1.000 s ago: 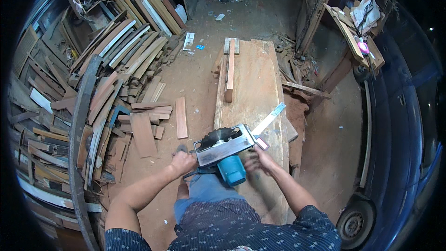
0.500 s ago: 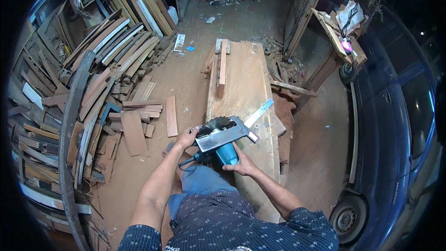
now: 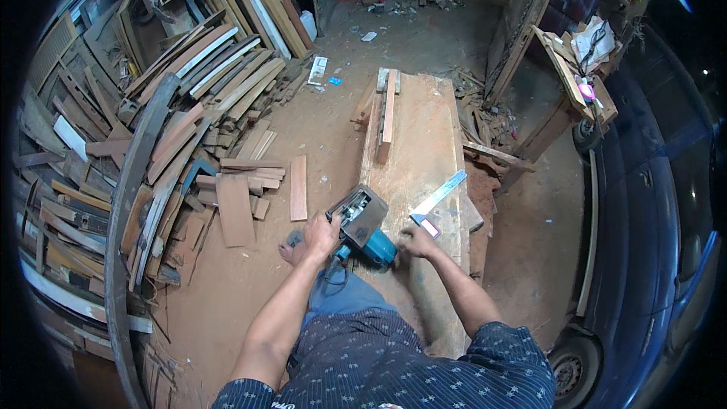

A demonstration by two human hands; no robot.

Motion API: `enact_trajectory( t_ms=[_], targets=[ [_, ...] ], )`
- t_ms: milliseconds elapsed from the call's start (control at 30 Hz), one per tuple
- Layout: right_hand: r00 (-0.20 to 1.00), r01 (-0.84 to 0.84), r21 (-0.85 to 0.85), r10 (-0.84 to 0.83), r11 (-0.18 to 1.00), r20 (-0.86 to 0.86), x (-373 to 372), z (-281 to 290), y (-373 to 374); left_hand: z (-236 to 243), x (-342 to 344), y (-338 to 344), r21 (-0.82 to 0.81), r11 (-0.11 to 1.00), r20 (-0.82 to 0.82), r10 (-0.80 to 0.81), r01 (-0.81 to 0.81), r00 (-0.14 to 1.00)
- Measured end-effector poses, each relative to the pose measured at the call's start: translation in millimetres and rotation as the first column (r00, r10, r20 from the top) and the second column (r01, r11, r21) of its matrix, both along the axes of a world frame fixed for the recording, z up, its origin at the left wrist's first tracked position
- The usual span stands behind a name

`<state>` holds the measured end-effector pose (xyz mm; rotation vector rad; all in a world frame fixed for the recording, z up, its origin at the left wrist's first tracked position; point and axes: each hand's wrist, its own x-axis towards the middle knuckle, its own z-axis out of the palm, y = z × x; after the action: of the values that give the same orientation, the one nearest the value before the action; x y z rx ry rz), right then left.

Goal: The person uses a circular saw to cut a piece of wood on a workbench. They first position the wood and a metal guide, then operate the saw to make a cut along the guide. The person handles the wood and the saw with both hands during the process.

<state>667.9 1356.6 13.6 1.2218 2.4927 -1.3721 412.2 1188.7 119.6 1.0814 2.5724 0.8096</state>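
A teal circular saw [image 3: 375, 245] rests over my thigh and the near left edge of the wooden workbench [image 3: 424, 132], its metal base plate [image 3: 366, 216] turned up. My left hand [image 3: 322, 235] is closed round the left side of the saw. Just right of the motor housing, my right hand [image 3: 416, 243] is apart from it, its fingers curled and smeared by motion. Whether anything is in those fingers is not visible. Beyond that hand lies a try square [image 3: 439, 201] with a pale metal blade, flat on the bench.
A narrow wood strip [image 3: 389, 110] lies along the bench's far left. Stacked boards and curved offcuts [image 3: 227, 68] fill the left side; loose planks [image 3: 298, 188] lie on the floor. A blue vehicle [image 3: 636, 204] stands at the right. A cluttered wooden stand [image 3: 579, 79] is at far right.
My right hand has let go of the motor housing and moved right. The saw has turned, and its toothed blade no longer shows. My view has shifted slightly left.
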Motion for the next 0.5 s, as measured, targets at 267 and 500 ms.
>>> enact_trajectory(
  t_ms=[267, 500],
  targets=[
    [0.928, 0.159, 0.558, -0.317, 0.814, 0.197, 36.9, -30.9, -4.9, 8.3, 3.1, -11.0, -0.016, 1.000, 0.016, 0.019, -0.018, 1.000],
    [0.922, 0.307, 0.334, -0.365, 0.891, 0.127, 55.8, -35.1, 30.0, 49.0, 45.2, -1.0, 0.047, 0.999, 0.017, -0.026, 0.025, 1.000]
  ],
)
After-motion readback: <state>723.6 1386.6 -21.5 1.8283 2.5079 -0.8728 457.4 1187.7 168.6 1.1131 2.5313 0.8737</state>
